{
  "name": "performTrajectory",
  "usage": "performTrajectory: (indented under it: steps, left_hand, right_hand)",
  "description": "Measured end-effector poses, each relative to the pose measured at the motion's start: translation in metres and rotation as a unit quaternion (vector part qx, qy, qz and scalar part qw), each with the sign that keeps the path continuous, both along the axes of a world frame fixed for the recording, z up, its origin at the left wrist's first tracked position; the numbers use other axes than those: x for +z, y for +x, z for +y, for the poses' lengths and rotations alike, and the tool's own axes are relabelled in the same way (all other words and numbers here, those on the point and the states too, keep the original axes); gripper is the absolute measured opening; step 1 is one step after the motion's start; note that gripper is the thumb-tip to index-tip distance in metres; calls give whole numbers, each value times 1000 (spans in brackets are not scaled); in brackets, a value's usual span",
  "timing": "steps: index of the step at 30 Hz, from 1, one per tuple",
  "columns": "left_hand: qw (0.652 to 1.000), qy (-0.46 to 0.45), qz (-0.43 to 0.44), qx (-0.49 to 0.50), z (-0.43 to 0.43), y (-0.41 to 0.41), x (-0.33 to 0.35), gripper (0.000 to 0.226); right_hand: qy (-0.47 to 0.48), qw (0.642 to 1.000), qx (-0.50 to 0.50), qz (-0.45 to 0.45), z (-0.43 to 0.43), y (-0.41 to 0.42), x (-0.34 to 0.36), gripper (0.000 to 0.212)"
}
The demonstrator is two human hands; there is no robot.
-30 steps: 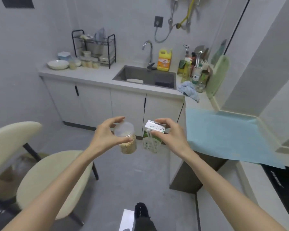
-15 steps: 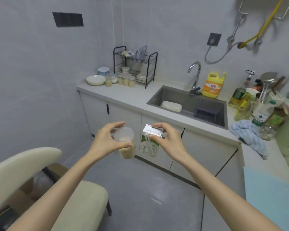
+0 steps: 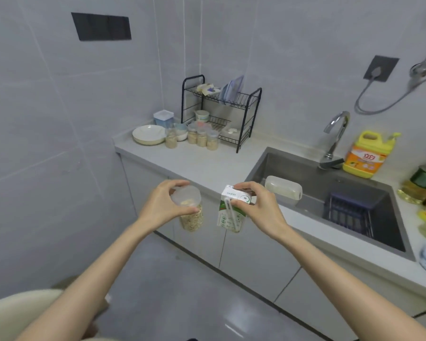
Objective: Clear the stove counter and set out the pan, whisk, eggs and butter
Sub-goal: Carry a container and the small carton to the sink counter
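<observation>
jar (image 3: 191,216) gripped by its lid, left hand (image 3: 161,205) | carton (image 3: 231,214) pinched at top, right hand (image 3: 262,209) | both in the air, now nearer sink counter (image 3: 214,166) than a second ago | likely headed beside stored jars (image 3: 202,140); clearing under way

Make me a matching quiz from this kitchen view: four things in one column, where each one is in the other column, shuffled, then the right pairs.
Column one
1. oat jar
2. milk carton
3. white lidded box
4. yellow detergent bottle

Column two
A. inside the sink
B. held from the top by the left hand
C. on the counter beside the faucet
D. held from the top by the right hand

Pairs: 1-B, 2-D, 3-A, 4-C
</observation>
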State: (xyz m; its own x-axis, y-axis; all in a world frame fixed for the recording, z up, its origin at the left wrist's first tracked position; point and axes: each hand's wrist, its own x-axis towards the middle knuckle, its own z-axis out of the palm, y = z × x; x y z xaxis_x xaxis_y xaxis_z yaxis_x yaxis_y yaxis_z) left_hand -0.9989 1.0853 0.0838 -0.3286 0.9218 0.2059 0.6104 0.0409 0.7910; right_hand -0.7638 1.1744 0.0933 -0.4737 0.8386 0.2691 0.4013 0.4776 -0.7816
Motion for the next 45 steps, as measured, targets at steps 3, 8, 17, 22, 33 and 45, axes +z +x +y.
performTrajectory:
  steps: [3,8,17,22,33,45]
  left_hand:
    - [1000,-6,-7,-6,61,-40,0,69]
    - [1000,-13,9,-8,159,-101,1,72]
    - [997,-59,49,24,289,-183,-23,75]
    - [992,-99,68,38,376,-231,-53,76]
    - [941,-218,256,-31,546,-313,-92,71]
    - [940,-161,285,-98,583,-353,-127,55]
  right_hand:
    - [-6,1000,-7,-17,59,-37,0,29]
    - [-11,999,-23,-21,150,-96,1,28]
    - [-11,998,-18,-62,293,-197,-34,29]
    - [-6,994,-6,-108,376,-257,-66,32]
    - [19,976,19,-215,521,-373,-114,30]
    - [23,960,-29,-277,544,-393,-131,39]
